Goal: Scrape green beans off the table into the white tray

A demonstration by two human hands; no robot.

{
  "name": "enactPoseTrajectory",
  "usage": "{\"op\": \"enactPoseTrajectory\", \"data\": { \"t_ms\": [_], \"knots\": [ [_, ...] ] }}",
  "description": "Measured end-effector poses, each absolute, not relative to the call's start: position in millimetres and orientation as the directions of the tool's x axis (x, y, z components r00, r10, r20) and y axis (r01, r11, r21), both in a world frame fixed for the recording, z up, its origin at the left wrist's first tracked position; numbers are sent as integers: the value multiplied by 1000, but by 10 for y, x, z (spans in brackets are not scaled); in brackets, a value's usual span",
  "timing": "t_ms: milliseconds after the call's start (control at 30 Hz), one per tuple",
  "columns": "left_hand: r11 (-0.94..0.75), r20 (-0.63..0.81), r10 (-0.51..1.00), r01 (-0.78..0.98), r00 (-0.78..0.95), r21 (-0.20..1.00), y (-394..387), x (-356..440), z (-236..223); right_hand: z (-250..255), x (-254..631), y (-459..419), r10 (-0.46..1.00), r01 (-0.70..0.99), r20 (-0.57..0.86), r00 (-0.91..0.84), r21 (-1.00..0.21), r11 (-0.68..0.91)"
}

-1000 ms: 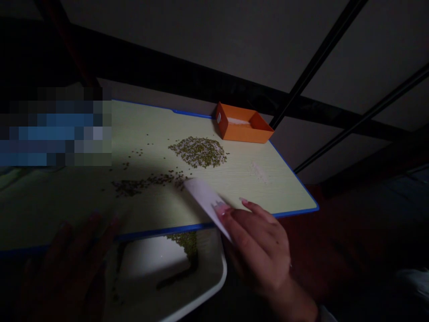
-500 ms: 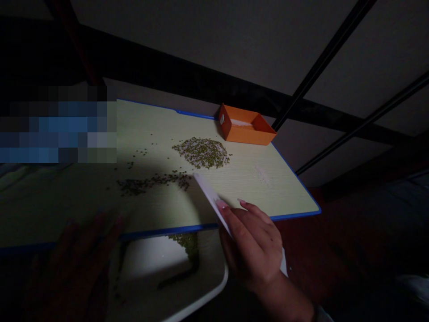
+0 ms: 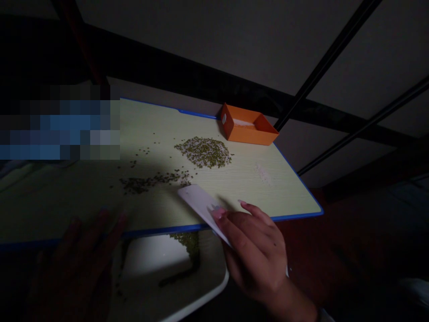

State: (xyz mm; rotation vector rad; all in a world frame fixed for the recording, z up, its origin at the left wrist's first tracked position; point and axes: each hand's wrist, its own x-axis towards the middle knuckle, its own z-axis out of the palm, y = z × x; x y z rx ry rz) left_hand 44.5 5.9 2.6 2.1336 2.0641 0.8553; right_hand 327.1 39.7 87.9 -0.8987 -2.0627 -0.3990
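My right hand (image 3: pixel 256 250) is closed around a flat white strip (image 3: pixel 199 201) with a rounded end and a small hole. Its far end points at a scattered row of small dark green beans (image 3: pixel 134 184) on the pale table (image 3: pixel 157 208). In deep shadow at the near edge, my left hand (image 3: pixel 80 255) rests with its fingers apart, holding nothing that shows. Behind the row lies a heap of green beans mixed with white grains (image 3: pixel 206 152). Below the table edge, a white tub (image 3: pixel 219 279) contains more green beans (image 3: pixel 187 248).
At the back right of the table stands an orange box (image 3: pixel 251 134) holding white grains. A small patch of white grains (image 3: pixel 263 173) lies in front of it. The table has a blue rim (image 3: pixel 298 215). A blurred-out area covers the left. A panelled wall (image 3: pixel 234 40) stands behind.
The white strip's tip has dropped towards me and left, and its broad face has turned upward. My right hand has lowered slightly. My left hand stays about where it was.
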Motion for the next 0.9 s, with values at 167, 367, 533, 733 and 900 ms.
{"op": "enactPoseTrajectory", "data": {
  "t_ms": [167,367,533,733,900],
  "knots": [
    [-116,362,930,889,-59,443,61,450,43,961,3335,332,483,687,760,-434,-68,724],
    [-100,348,935,890,-69,446,41,485,87,965,3394,365,513,738,826,-234,-193,647],
    [-139,399,916,909,-33,394,35,527,134,925,3381,396,534,718,835,-130,-292,632],
    [-135,408,912,913,-37,384,28,560,162,945,3353,430,562,690,808,-178,-305,656],
    [-110,392,919,930,-38,349,23,570,160,950,3353,439,549,660,812,-197,-304,687]
  ]
}}
